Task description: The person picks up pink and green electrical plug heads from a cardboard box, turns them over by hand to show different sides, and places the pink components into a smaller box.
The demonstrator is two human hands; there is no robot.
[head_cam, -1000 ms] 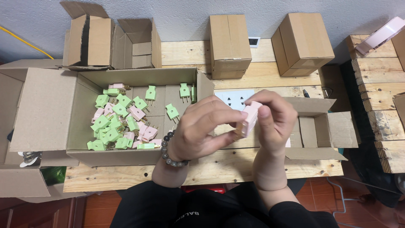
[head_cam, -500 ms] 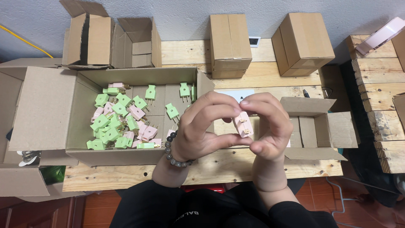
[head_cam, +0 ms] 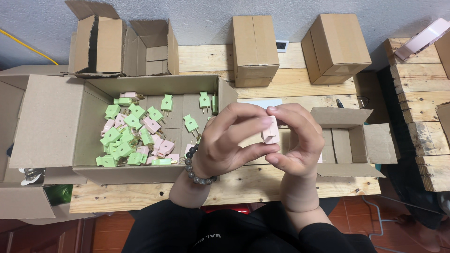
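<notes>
Both my hands meet in front of me over the wooden table (head_cam: 290,84). Between their fingertips is a small pink plug (head_cam: 270,132), held upright. My left hand (head_cam: 230,140), with a bead bracelet at the wrist, pinches it from the left. From the right, my right hand (head_cam: 297,140) wraps round it. To the left lies a large open cardboard box (head_cam: 84,136) with several green plugs (head_cam: 123,140) and pink plugs (head_cam: 161,146) loose inside. A smaller open box (head_cam: 356,140) sits just right of my hands.
Two closed cardboard boxes (head_cam: 255,47) (head_cam: 335,47) stand at the back of the table. Two open boxes (head_cam: 96,44) (head_cam: 152,47) stand at the back left. More cardboard (head_cam: 23,201) lies at the left edge, and stacked wooden pallets (head_cam: 422,103) on the right.
My hands have turned the pink plug between the fingers and shifted slightly; the fingers have closed more tightly round it. The boxes have not moved.
</notes>
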